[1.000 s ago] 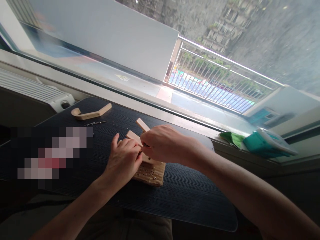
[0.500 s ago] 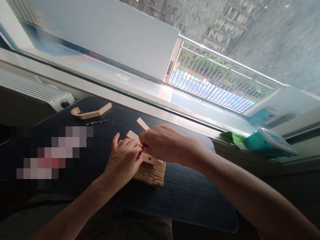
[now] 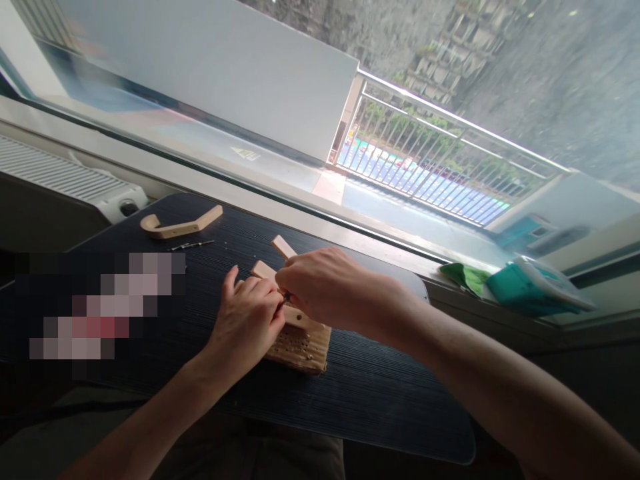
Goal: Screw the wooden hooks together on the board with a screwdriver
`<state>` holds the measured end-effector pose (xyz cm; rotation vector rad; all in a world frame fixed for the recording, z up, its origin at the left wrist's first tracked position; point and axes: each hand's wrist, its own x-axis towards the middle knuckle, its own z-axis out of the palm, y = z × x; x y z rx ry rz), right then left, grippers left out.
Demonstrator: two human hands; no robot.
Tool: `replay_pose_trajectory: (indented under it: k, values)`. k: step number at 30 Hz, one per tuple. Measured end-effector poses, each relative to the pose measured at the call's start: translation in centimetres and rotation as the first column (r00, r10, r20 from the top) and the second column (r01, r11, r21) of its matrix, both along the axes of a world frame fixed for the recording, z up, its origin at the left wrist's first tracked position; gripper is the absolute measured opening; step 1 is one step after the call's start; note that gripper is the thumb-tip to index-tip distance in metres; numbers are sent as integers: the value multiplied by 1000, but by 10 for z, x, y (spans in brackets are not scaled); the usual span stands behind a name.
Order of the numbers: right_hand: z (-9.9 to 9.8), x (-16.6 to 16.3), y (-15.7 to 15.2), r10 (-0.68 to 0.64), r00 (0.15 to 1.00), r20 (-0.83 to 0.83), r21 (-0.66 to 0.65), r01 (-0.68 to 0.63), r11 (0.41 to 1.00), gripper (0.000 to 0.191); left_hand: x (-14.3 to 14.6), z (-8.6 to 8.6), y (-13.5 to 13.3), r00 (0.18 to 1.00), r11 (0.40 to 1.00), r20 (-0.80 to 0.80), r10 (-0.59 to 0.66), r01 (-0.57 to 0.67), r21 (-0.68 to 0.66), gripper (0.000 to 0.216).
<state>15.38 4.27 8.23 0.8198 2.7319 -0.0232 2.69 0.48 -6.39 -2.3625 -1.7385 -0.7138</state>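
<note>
My left hand (image 3: 250, 310) curls over a pale wooden piece with drilled holes (image 3: 299, 317), its thumb and forefinger close to my right fingers. Closed tightly, my right hand (image 3: 323, 283) grips a small dark metal tool (image 3: 287, 298); most of the tool is hidden between the hands, so its kind is unclear. Under the wooden piece lies a cardboard block (image 3: 300, 347) pitted with many small holes. Bare wooden ends (image 3: 284, 247) stick out beyond my hands on the far side.
On the dark table (image 3: 390, 393), a curved wooden hook-shaped piece (image 3: 183, 230) lies at the far left, with a thin metal bit (image 3: 193, 246) near it. A window sill runs behind, holding a green cloth (image 3: 463, 277) and a teal box (image 3: 525, 287). A radiator (image 3: 65, 177) stands left.
</note>
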Motion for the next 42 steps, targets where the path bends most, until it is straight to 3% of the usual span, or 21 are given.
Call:
replay_pose_trajectory:
  k: [6, 16, 25, 34, 42]
  values:
    - [-18, 0, 6, 7, 999, -50, 26, -6, 1000, 15, 0, -1, 1, 1000, 1000, -4, -5, 5, 19, 10]
    - [2, -3, -3, -27, 1000, 12, -5, 27, 1000, 14, -2, -2, 1, 1000, 1000, 3, -12, 12, 19, 9]
    - [-27, 1, 7, 20, 998, -56, 48, -17, 999, 16, 0, -1, 2, 1000, 1000, -2, 0, 0, 11, 10]
    - [7, -6, -2, -34, 998, 58, 0, 34, 999, 13, -2, -3, 0, 999, 999, 26, -25, 24, 44, 9]
    - [-10, -13, 5, 9, 999, -39, -42, -10, 999, 17, -3, -5, 1, 999, 998, 43, -28, 25, 62, 14]
